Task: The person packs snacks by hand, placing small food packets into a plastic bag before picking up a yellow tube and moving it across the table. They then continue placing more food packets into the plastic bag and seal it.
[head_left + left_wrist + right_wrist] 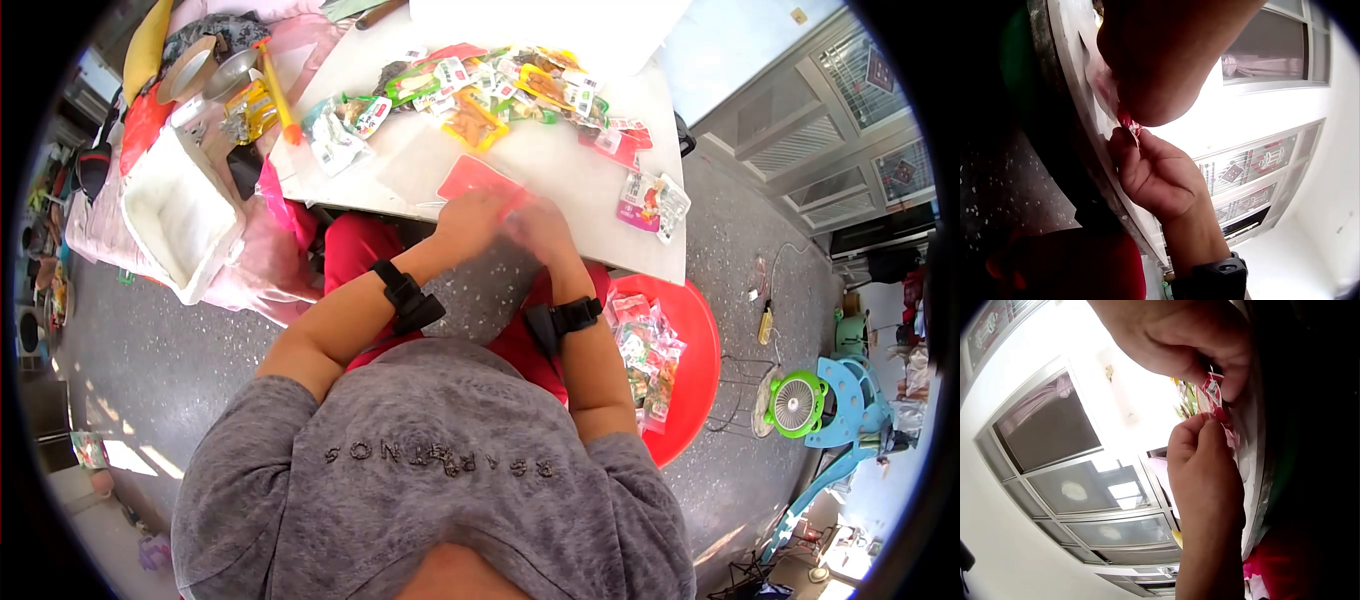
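Observation:
Both hands meet at the near edge of the white table, pinching one red plastic packet (474, 178). My left hand (468, 222) grips it from the left; in the right wrist view that left hand (1207, 453) pinches the packet's edge between thumb and bent finger. Close beside it, my right hand (541, 232) has thumb and finger on the same packet (1212, 390), which shows white print there. In the left wrist view the right hand (1160, 175) has curled fingers at the packet's red edge, while the near left hand (1160, 62) hides most of the packet.
A heap of colourful snack packets (490, 90) covers the table's far middle. A white packet (335, 135) lies left, a purple-and-white one (650, 205) right. A red basin (690, 370) holding several packets stands on the floor at right. A white padded box (185, 215) sits at left.

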`<state>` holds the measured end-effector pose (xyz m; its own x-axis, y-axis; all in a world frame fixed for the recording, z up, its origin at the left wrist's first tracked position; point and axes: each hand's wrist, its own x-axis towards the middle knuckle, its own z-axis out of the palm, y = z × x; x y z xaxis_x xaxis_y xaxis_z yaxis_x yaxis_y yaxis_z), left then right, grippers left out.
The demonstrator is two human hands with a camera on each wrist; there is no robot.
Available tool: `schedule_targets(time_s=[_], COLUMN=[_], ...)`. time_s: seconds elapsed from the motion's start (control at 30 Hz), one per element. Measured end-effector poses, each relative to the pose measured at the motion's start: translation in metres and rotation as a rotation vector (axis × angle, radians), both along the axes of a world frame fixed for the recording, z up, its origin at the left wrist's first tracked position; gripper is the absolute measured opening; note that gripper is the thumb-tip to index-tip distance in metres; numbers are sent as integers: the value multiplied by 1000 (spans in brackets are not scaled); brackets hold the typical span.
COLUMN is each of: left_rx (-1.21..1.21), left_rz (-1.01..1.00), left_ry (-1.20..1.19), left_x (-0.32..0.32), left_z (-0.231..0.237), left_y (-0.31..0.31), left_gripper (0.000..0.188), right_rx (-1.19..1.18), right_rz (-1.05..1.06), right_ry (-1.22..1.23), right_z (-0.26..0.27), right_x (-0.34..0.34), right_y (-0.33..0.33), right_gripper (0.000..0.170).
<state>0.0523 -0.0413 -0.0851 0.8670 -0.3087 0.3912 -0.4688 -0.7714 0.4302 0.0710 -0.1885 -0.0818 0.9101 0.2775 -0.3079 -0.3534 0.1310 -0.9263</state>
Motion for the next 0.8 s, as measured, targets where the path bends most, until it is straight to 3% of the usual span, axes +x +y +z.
schedule_targets(time_s=[0.03,0.33,0.37,0.43,0.5,0.63,0.73,0.8], left_rx=[-23,-70,-86,-119,-108,-89,-33,-6], left_rz=[-14,-19,-16,-17,-22,-10,40,32], left_ry=[-21,-33,-67,-138,-56,-108,28,24], left_x=[-1,-6,-6,-5,-4,1,6,9], left_z=[-1,-9,-9,-6,-2,-13,-29,-36], left_y=[0,0,-1,-2,-1,3,6,7], left_gripper=[9,23,22,21,19,11,6,5], right_rx=[-139,155,144,112,74,-241,-137,-229], right_rz=[82,-89,-60,-16,7,137,-81,-277], right_ry=[-29,22,-97,-289,-381,-162,-196,-167], right_z=[3,-17,-21,-30,-31,12,-25,-15], right_x=[2,4,5,7,9,10,36,51], right_y=[-2,7,10,15,17,6,-32,-51], right_gripper=[14,11,10,10,11,21,23,22])
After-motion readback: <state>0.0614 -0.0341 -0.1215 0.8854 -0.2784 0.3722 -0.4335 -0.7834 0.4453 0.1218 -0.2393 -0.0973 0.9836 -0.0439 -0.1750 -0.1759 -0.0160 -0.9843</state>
